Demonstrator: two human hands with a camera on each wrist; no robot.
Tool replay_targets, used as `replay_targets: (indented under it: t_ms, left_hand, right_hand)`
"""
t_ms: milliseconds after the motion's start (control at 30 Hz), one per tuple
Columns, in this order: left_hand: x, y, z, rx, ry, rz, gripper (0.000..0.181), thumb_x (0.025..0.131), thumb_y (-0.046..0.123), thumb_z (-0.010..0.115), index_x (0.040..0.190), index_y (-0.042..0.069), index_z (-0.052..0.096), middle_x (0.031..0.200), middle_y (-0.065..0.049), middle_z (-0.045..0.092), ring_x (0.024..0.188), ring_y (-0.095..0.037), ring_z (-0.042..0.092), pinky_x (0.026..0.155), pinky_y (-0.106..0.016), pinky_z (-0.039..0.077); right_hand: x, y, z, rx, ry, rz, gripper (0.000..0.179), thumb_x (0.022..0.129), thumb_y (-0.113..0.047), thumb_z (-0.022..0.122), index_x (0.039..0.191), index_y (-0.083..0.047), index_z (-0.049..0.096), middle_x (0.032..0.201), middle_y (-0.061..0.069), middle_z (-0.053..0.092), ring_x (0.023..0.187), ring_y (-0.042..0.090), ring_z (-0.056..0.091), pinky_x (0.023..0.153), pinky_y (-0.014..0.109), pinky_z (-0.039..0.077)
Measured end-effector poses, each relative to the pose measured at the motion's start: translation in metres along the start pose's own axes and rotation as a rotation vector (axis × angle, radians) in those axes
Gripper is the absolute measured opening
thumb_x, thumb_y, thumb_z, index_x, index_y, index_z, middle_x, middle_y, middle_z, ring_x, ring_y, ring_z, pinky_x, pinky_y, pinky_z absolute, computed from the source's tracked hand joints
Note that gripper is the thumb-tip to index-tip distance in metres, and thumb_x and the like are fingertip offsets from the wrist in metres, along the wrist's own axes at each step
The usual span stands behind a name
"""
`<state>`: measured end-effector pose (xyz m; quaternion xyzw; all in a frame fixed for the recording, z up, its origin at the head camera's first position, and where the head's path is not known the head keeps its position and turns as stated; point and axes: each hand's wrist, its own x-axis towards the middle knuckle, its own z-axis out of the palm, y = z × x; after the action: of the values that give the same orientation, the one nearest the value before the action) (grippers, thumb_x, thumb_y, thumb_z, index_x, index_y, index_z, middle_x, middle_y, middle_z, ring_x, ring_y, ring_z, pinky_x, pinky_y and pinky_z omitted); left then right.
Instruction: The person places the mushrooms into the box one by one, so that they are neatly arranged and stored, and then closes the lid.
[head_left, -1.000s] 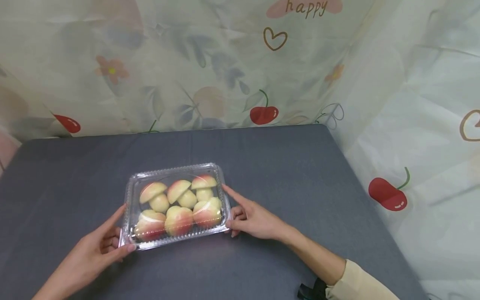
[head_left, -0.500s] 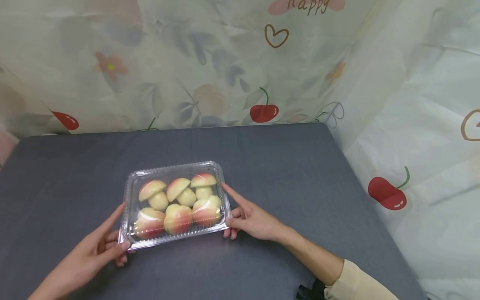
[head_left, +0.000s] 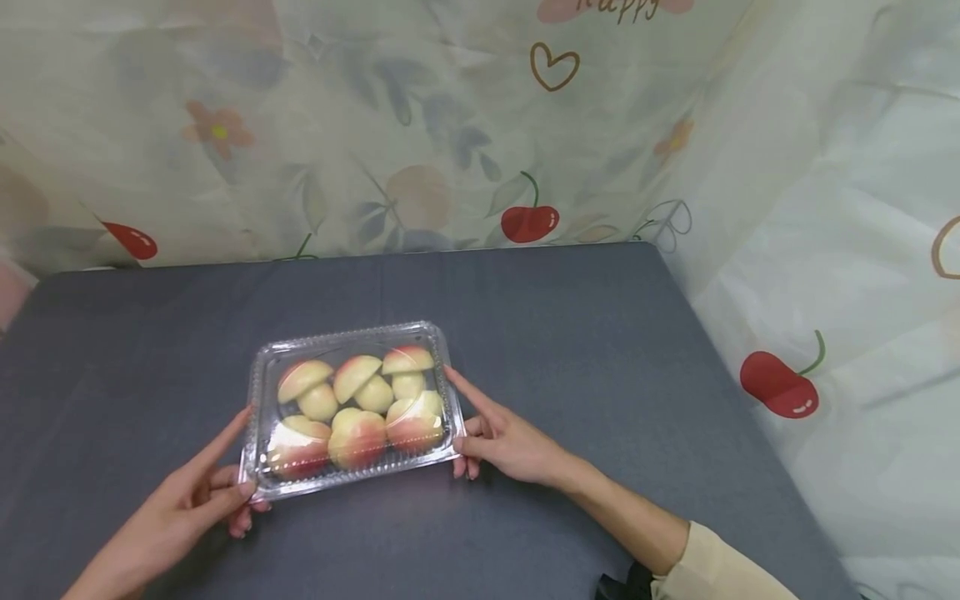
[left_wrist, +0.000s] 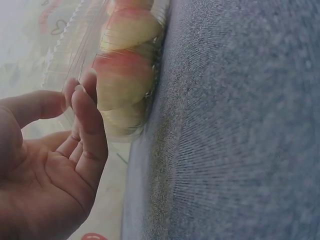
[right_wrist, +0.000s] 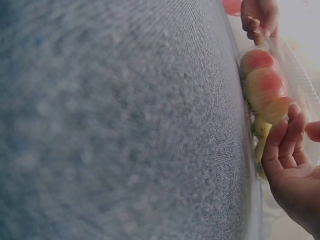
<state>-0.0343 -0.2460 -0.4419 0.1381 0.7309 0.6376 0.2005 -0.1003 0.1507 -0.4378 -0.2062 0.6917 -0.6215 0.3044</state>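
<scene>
A clear plastic clamshell box (head_left: 337, 340) with a ribbed rim lies closed on the grey cloth, its right side angled slightly away from me. Inside are two rows of yellow and red pieces: mushroom-shaped ones (head_left: 356, 377) at the back, rounded lobed ones (head_left: 358, 439) in front. My left hand (head_left: 168, 512) pinches the rim at the near left corner, its index finger stretched along the left side. At the near right corner my right hand (head_left: 513, 442) pinches the rim, index finger along the right side. Both wrist views show the thumbs and fingertips meeting at the rim (left_wrist: 75, 65).
Dark grey cloth (head_left: 585, 333) covers the table around the box. A printed curtain (head_left: 337, 125) with cherries and flowers stands behind the far edge, and another white sheet (head_left: 847, 250) hangs along the right side.
My left thumb has slid back to the box's corner edge, and the fingers under it have come into view. The box and my right hand have hardly moved; the head view tilts slightly.
</scene>
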Motion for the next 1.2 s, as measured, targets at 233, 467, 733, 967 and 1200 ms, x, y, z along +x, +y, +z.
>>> replay_targets:
  t_ms: [233, 467, 733, 967, 1200]
  left_hand:
    - [-0.0001, 0.0013, 0.0004, 0.014, 0.022, -0.047, 0.082, 0.102, -0.003, 0.047, 0.161, 0.03, 0.0, 0.088, -0.015, 0.066, 0.07, -0.023, 0.064, 0.064, -0.032, 0.055]
    - [-0.0009, 0.0033, 0.0023, 0.007, 0.022, 0.002, 0.081, 0.101, -0.005, 0.049, 0.161, 0.024, 0.003, 0.087, -0.021, 0.067, 0.069, -0.024, 0.065, 0.063, -0.034, 0.056]
    - [-0.0003, 0.0041, 0.0032, 0.028, 0.019, 0.012, 0.081, 0.101, -0.004, 0.049, 0.161, 0.022, 0.002, 0.086, -0.025, 0.066, 0.07, -0.022, 0.066, 0.063, -0.034, 0.056]
    - [-0.0012, 0.0029, 0.003, 0.036, 0.018, -0.011, 0.081, 0.102, -0.001, 0.05, 0.161, 0.024, 0.001, 0.086, -0.024, 0.065, 0.069, -0.022, 0.065, 0.064, -0.034, 0.056]
    - [0.0001, 0.0036, 0.0027, 0.066, 0.019, -0.024, 0.081, 0.102, 0.0, 0.05, 0.161, 0.024, 0.001, 0.083, -0.024, 0.064, 0.066, -0.023, 0.064, 0.06, -0.035, 0.055]
  right_hand:
    - [-0.0012, -0.0008, 0.0004, 0.005, 0.007, 0.024, 0.085, 0.1, -0.004, 0.056, 0.156, -0.048, 0.01, 0.075, 0.013, 0.066, 0.067, 0.026, 0.064, 0.065, 0.029, 0.054]
    - [-0.0014, -0.0013, 0.0009, 0.005, 0.013, 0.024, 0.084, 0.099, -0.003, 0.056, 0.156, -0.048, 0.012, 0.075, 0.013, 0.066, 0.064, 0.022, 0.064, 0.065, 0.029, 0.054]
    - [-0.0019, -0.0025, 0.0008, 0.004, 0.015, 0.028, 0.085, 0.099, -0.001, 0.055, 0.156, -0.047, 0.012, 0.074, 0.014, 0.067, 0.063, 0.018, 0.066, 0.066, 0.031, 0.056]
    - [-0.0022, -0.0017, 0.0003, 0.0, 0.009, 0.024, 0.085, 0.099, 0.0, 0.054, 0.156, -0.047, 0.012, 0.074, 0.015, 0.068, 0.061, 0.019, 0.067, 0.067, 0.033, 0.057]
    - [-0.0025, 0.0002, 0.0009, 0.008, 0.017, 0.029, 0.086, 0.099, 0.0, 0.054, 0.156, -0.048, 0.011, 0.074, 0.015, 0.068, 0.061, 0.019, 0.067, 0.066, 0.032, 0.056]
